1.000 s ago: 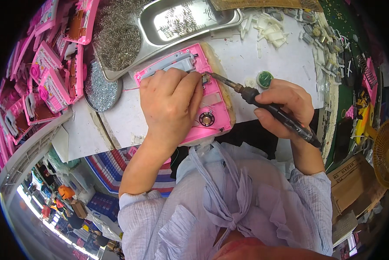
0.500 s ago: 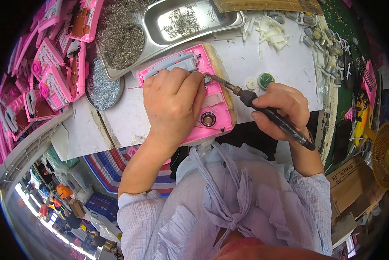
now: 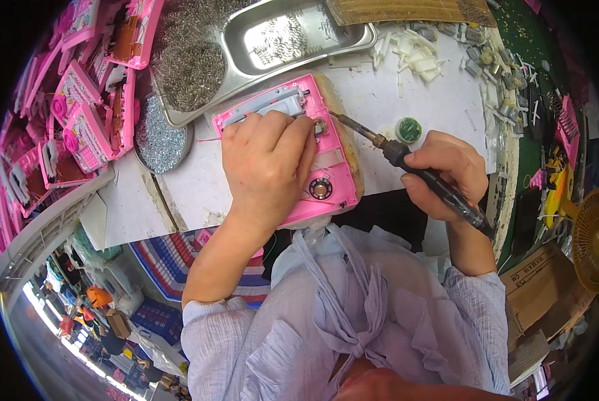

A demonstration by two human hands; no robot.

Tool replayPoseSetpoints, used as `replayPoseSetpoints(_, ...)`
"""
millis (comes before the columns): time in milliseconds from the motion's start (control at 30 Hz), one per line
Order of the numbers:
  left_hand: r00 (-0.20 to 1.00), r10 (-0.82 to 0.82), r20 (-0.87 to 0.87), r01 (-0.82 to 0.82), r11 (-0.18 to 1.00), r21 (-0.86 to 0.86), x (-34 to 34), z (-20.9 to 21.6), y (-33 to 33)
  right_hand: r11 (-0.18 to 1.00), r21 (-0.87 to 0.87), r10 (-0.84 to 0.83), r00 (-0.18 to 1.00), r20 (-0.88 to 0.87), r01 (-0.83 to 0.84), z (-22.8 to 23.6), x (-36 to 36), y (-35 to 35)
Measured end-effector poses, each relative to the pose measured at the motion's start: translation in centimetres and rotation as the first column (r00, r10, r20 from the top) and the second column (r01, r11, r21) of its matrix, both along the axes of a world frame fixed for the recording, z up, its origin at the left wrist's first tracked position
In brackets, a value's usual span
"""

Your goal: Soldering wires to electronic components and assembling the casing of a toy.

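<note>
A pink plastic housing [image 3: 333, 189] lies on a padded block [image 3: 339, 100] at the table's near edge, with a round black speaker [image 3: 321, 188] and a grey part [image 3: 283, 105] inside. My left hand [image 3: 266, 164] rests over its left half, fingertips bent down by a small metal part [image 3: 321, 127]; whatever they pinch is hidden. In my right hand [image 3: 450, 175] is a soldering iron [image 3: 423, 170], gripped by its black handle. Its tip sits just beyond the housing's right edge, apart from the metal part. A small round tub of green stuff [image 3: 408, 129] stands beside the iron.
Pink housings [image 3: 79, 127] are piled at the left. A dish of small screws [image 3: 162, 144] and a metal tray [image 3: 299, 57] with springs [image 3: 189, 73] stand behind. White plastic pieces [image 3: 416, 57] and small motors [image 3: 486, 60] lie far right; a yellow fan [image 3: 590, 240] is at the right edge.
The soldering iron has moved right, its tip leaving the small metal part inside the housing. My left hand has stayed nearly in place.
</note>
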State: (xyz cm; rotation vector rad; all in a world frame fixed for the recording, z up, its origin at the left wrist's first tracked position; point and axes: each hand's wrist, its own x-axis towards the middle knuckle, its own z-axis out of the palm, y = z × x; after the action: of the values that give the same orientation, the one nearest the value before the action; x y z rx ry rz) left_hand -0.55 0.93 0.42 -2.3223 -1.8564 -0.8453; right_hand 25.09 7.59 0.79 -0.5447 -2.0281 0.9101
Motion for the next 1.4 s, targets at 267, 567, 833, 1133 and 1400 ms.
replayPoseSetpoints(267, 0.999, 0.015, -0.030, -0.015, 1.000, -0.022, 0.2, 0.7, 0.0, 1.000, -0.026, -0.008, 1.000, -0.004, 0.008, 0.0, 0.3, -0.1)
replayPoseSetpoints(567, 0.999, 0.007, -0.033, -0.007, 1.000, 0.015, 0.2, 0.4, 0.0, 1.000, -0.016, -0.010, 1.000, -0.013, 0.009, 0.2, 0.5, -0.1)
replayPoseSetpoints(833, 0.989, 0.136, 0.060, -0.140, 0.988, 0.062, -1.9, 2.3, -2.6, 1.000, -0.016, -0.024, 1.000, -0.021, 0.023, 0.4, 0.6, -0.1)
replayPoseSetpoints(1133, 0.953, 0.115, -0.282, -0.190, 0.948, -0.256, -5.3, 4.5, -4.7, 1.000, -0.006, -0.021, 0.994, -0.109, 0.020, 0.1, -0.4, 0.2)
replayPoseSetpoints(1400, 0.980, 0.186, -0.076, -0.201, 0.923, -0.327, -6.7, 3.4, -5.1, 0.999, -0.034, -0.015, 0.997, -0.081, 0.013, 0.9, -1.3, 0.0)
